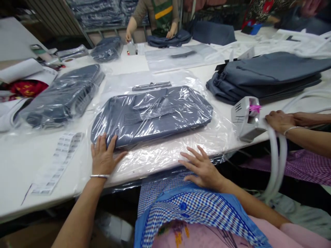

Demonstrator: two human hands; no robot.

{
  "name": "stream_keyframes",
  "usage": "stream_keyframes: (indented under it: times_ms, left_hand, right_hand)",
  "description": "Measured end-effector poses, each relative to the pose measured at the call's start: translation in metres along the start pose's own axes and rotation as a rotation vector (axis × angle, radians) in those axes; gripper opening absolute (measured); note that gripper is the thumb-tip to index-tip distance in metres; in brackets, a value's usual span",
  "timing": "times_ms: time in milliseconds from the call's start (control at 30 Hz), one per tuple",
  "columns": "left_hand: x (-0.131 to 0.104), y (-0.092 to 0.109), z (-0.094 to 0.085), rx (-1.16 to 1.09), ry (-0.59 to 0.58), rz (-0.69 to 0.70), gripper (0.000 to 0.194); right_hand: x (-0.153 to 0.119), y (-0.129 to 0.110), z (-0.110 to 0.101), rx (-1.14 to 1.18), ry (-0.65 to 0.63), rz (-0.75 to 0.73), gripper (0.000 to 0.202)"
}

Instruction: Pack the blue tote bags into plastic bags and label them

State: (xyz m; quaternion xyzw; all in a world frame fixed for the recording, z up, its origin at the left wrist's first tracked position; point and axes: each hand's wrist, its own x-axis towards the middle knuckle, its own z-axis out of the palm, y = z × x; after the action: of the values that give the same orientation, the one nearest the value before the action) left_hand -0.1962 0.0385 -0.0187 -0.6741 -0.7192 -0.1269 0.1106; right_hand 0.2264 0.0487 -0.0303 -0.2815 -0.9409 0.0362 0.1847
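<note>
Slate-blue bag (155, 129) in clear plastic (219, 136) lies nr the counter's (23, 162) edge, L hand (103, 160) splayed at its near-left corner, R hand (203, 168) splayed by slack plastic, neither gripping; imo smooth w/ flat fingers, min. tugging.

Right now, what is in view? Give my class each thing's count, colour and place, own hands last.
Front bag: one, blue-grey, mid-table.
Plastic cover: one, clear, around front bag.
Left wrapped bag: one, blue-grey, left.
Unwrapped bags: count unclear, blue-grey, stacked right.
Far bags: at least two, blue-grey, far side.
Label strip: one, white, front left.
Device: one, whitish, pink tie, right.
Bands: two strands, white, right edge.
Table: one, white, beneath.
Co-worker: one, green apron, across table.
Neighbour's hand: at least one, silver bracelet, right.
Checked garment: one, blue and white, on wearer.
Left hand: one, touching front bag's near left end.
Right hand: one, over plastic cover's near edge; contact unclear.
</note>
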Motion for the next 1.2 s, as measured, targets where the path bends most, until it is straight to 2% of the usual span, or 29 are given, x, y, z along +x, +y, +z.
stream_keyframes:
  times_ms: [100,200,300,467,633,767,833,900,1067,1200]
  left_hand:
    - [0.000,-0.002,0.001,0.002,0.012,0.007,0.074]
    - [-0.001,-0.004,0.003,0.007,0.024,0.017,0.074]
    - [-0.001,-0.007,0.005,0.017,0.033,0.024,0.073]
    - [-0.003,-0.013,0.012,0.057,0.065,0.048,0.073]
    - [0.000,-0.020,0.019,0.044,0.099,0.058,0.072]
    - [-0.001,-0.007,0.005,0.035,0.028,0.047,0.070]
    - [-0.002,0.000,-0.002,0.042,0.021,0.031,0.072]
    - [-0.004,0.003,-0.004,0.059,0.028,0.053,0.068]
    - [-0.016,-0.002,-0.002,0.001,-0.033,0.259,0.050]
    - [-0.012,-0.008,-0.004,-0.149,-0.168,0.240,0.043]
  right_hand:
    - [-0.008,-0.013,0.015,0.007,-0.004,0.009,0.055]
    - [-0.009,-0.009,0.027,-0.003,0.110,0.042,0.040]
    - [-0.004,-0.002,0.031,0.000,0.209,0.010,0.030]
    - [0.012,0.000,0.023,0.018,0.347,-0.058,0.013]
    - [0.034,0.000,-0.006,0.035,0.412,-0.118,0.017]
    - [0.049,0.004,-0.044,0.045,0.357,-0.111,0.020]
    - [0.058,0.007,-0.056,0.053,0.301,-0.103,0.021]
    - [0.065,0.008,-0.059,0.077,0.243,-0.078,0.023]
    - [0.065,0.004,-0.060,0.151,0.098,-0.039,0.027]
    - [0.063,0.005,-0.071,0.140,0.002,-0.035,0.030]
